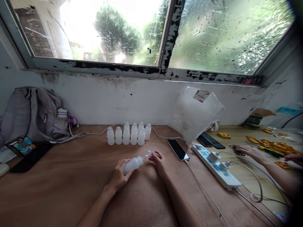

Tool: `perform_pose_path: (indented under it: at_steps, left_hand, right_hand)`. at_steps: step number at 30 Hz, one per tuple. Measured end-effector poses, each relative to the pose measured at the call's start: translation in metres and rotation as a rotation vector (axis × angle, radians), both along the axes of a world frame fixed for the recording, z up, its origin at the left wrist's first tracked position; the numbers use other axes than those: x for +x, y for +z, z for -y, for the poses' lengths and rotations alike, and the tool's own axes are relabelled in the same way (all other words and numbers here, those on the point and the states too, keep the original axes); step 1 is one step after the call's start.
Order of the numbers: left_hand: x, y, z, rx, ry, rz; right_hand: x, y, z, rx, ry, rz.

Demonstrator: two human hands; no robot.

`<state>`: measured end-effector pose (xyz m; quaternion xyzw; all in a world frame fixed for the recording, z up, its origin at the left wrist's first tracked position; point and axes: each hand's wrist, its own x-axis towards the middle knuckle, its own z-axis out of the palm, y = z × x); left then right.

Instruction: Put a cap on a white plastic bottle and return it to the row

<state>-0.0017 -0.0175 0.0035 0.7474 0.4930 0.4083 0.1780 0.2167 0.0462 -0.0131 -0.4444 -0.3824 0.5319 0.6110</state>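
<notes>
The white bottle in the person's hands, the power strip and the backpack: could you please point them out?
white bottle (132,165): head view, middle of its body.
power strip (221,172): head view, bare top face.
backpack (28,113): head view, front panel.

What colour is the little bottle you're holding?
The bottle is milky white with a clear cap end, seen in the head view, held between the left hand and right hand.

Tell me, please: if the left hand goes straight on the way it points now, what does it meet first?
The left hand points up and right along the bottle it holds, so it would probably meet the right hand at the cap first.
</notes>
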Motion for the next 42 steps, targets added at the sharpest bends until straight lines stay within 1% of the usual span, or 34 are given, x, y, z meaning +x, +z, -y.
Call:
perform_pose_path:
  at_steps: [3, 5, 11, 16, 21, 28, 32, 37, 42]
  left_hand:
    - [-0.001, -0.001, 0.000, 0.017, -0.001, -0.001]
    - [-0.001, 0.000, 0.000, 0.026, -0.006, -0.001]
    - [-0.002, -0.001, -0.001, 0.041, -0.041, -0.023]
    - [-0.003, -0.003, -0.001, 0.039, -0.056, -0.026]
    - [-0.003, 0.000, -0.001, 0.017, -0.056, -0.013]
    - [-0.004, 0.006, 0.000, -0.036, -0.055, 0.027]
    - [-0.004, 0.005, 0.001, -0.019, -0.053, 0.035]
    - [-0.006, 0.003, 0.001, 0.004, -0.036, 0.036]
    - [-0.007, 0.004, 0.002, 0.030, -0.016, 0.103]
  right_hand:
    - [-0.008, 0.000, 0.002, -0.024, 0.093, 0.045]
    - [-0.011, -0.001, 0.003, -0.032, 0.131, 0.091]
    - [-0.016, -0.003, 0.005, -0.014, 0.176, 0.141]
    - [-0.017, 0.002, 0.008, -0.046, 0.208, 0.170]
    - [-0.017, 0.006, 0.011, -0.012, 0.276, 0.216]
    - [-0.019, 0.007, 0.013, 0.049, 0.266, 0.226]
    - [-0.019, 0.007, 0.013, 0.055, 0.275, 0.234]
    - [-0.025, 0.002, 0.016, 0.080, 0.270, 0.250]
    - [-0.031, -0.001, 0.021, 0.045, 0.304, 0.238]
